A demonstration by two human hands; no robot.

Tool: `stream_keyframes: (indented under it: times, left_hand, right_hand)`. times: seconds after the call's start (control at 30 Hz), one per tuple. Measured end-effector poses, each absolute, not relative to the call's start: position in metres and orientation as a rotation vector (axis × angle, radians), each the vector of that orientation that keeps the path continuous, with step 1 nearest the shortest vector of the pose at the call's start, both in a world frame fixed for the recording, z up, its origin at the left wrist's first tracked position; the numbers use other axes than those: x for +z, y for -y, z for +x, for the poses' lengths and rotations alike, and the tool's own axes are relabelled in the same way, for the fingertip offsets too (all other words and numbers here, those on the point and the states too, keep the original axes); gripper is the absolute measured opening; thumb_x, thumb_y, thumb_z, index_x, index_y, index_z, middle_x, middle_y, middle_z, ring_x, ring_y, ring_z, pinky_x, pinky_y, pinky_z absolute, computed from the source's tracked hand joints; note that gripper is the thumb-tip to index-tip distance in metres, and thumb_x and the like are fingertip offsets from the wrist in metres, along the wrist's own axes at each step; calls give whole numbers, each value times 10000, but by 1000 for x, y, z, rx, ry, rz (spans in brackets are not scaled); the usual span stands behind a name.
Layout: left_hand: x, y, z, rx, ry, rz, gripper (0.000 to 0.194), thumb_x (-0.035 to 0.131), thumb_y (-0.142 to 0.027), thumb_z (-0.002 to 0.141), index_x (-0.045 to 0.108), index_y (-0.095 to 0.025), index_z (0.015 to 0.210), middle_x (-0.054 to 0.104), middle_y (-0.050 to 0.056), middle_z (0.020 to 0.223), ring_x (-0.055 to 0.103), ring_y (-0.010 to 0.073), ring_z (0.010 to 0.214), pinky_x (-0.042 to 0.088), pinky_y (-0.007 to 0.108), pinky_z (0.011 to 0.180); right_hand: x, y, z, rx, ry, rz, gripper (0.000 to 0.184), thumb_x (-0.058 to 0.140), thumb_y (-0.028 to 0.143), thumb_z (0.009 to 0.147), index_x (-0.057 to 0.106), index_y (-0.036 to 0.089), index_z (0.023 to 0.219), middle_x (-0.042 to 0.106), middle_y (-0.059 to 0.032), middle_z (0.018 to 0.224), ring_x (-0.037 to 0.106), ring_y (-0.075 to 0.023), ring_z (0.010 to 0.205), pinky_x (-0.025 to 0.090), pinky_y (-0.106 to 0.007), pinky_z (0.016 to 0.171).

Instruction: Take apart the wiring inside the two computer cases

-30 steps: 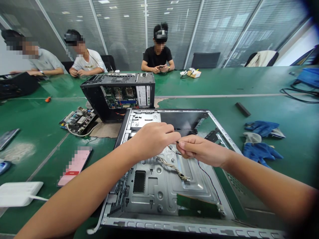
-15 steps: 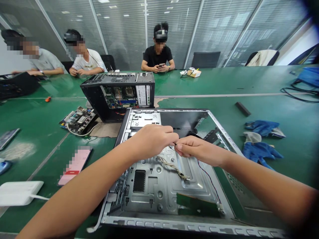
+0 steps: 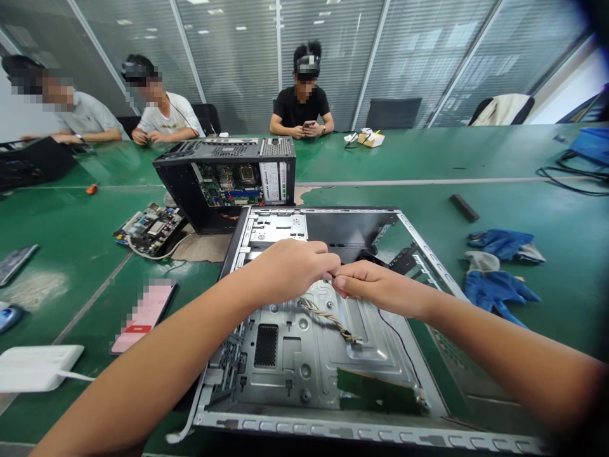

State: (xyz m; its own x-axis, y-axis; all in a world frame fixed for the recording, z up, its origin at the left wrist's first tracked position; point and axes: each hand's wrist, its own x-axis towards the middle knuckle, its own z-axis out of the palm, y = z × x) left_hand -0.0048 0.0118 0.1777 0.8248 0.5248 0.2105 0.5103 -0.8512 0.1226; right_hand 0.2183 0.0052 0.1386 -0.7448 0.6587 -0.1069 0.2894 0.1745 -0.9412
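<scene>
An opened computer case [image 3: 316, 422] lies on its side in front of me, its bare metal floor facing up. Over its middle, my left hand [image 3: 297, 270] is closed in a pinch. My right hand [image 3: 375, 285] is pinched too, its fingertips meeting those of the left. Whatever small thing is between them is hidden by the fingers. Below the hands, a bundle of twisted pale cables [image 3: 328, 320] rests on the case floor. A thin dark red-and-blue wire [image 3: 399, 343] runs from beneath my right hand to the lower right of the case.
A second computer case [image 3: 166, 190] stands upright behind. Left of it lies a motherboard [image 3: 155, 228]; nearer are a pink phone [image 3: 143, 320] and a white adapter [image 3: 40, 368]. Blue gloves [image 3: 499, 289] and a dark bar [image 3: 464, 207] lie right. Several people sit across the green table [image 3: 428, 155].
Almost nothing differs. Both hands stay pinched together over the case, with only a very slight shift of the fingers.
</scene>
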Motion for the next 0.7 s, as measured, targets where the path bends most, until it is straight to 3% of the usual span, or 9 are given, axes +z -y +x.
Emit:
stream_keyframes:
  times: [0.17, 0.4, 0.53, 0.7]
  left_hand:
    - [179, -13, -5, 428, -775, 2931, 179, 496, -196, 971, 670, -185, 934, 645, 29, 901, 567, 123, 714, 418, 255, 639]
    - [176, -14, -5, 705, -678, 3042, 218, 471, -196, 993, 660, -196, 885, 646, 19, 896, 559, 118, 733, 416, 256, 646]
    - [178, -13, -5, 742, -687, 3034, 221, 456, -195, 996, 657, -191, 902, 656, 21, 908, 560, 116, 733, 418, 257, 642]
    - [180, -13, -5, 570, -780, 2959, 211, 460, -229, 1002, 657, -185, 940, 657, 31, 909, 584, 133, 751, 444, 272, 677]
  right_hand:
    - [135, -4, 219, 1778, 1966, -885, 428, 500, 534, 977, 552, 179, 743, 368, 53, 624, 280, -100, 583, 220, -280, 557]
    - [138, -2, 219, 2123, 1631, -735, 387, 557, 488, 965, 695, 128, 999, 357, 64, 598, 259, -96, 564, 234, -287, 575]
    - [138, -3, 221, 2138, 1679, -744, 465, 522, 536, 969, 697, 123, 844, 360, 53, 587, 271, -94, 560, 222, -290, 572]
    - [135, -6, 223, 1918, 1798, -878, 478, 520, 562, 961, 561, 170, 691, 328, 64, 574, 251, -91, 553, 210, -277, 546]
